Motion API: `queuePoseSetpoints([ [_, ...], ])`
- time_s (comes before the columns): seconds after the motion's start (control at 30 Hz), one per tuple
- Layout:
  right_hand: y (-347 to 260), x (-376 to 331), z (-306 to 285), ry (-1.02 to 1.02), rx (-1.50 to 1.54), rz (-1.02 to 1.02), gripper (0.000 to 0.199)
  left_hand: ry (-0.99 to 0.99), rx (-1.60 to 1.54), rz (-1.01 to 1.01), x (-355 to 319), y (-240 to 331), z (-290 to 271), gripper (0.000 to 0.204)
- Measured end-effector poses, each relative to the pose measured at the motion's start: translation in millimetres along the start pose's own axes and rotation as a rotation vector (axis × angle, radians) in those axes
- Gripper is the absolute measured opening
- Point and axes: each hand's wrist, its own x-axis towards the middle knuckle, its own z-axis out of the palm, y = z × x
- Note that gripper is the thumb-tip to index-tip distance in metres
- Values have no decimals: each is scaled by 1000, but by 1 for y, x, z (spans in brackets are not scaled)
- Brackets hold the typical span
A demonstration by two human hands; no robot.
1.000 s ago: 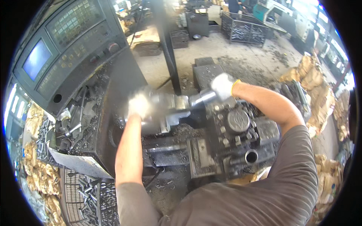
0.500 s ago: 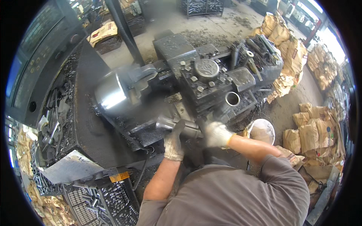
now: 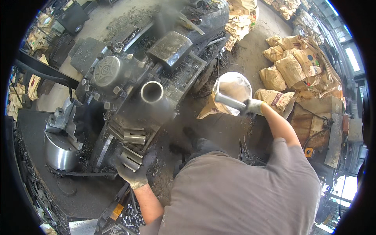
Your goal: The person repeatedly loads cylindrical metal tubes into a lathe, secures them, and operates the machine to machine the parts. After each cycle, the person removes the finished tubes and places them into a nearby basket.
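Note:
My left hand (image 3: 134, 174), in a dirty work glove, curls round a slotted metal sleeve (image 3: 131, 159) beside the lathe's carriage. A second slotted metal piece (image 3: 134, 136) lies just beyond it on the machine. Out to the right, my gloved right hand (image 3: 253, 107) grips one end of a plain metal tube (image 3: 230, 102). That tube lies across the mouth of a white bucket (image 3: 250, 87) in my view and is slightly blurred. Whether it touches the rim, I cannot tell. The lathe chuck (image 3: 62, 150) is at the far left of my left hand.
The tool post (image 3: 107, 72) with its bolts and an upright hollow tube (image 3: 152, 92) stand ahead of my left hand. Filled brown paper sacks (image 3: 291, 64) are piled at the right, one (image 3: 274, 100) close to the bucket. Metal shavings litter the machine and floor.
My view has turned right. My right hand has left the metal piece near the chuck and swung out to the bucket, a tube in its grip. My left hand stays by the machine.

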Motion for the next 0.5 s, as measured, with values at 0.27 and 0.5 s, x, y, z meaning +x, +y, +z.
queuePoseSetpoints([
  [0.27, -269, -80, 46, 408, 19, -1136, 77, 12, -194, -97, -21, -8, 25, 66],
  [0.5, -336, -127, 141, 257, -334, -1723, 69, 93, 39, -87, -49, -23, 15, 63],
])
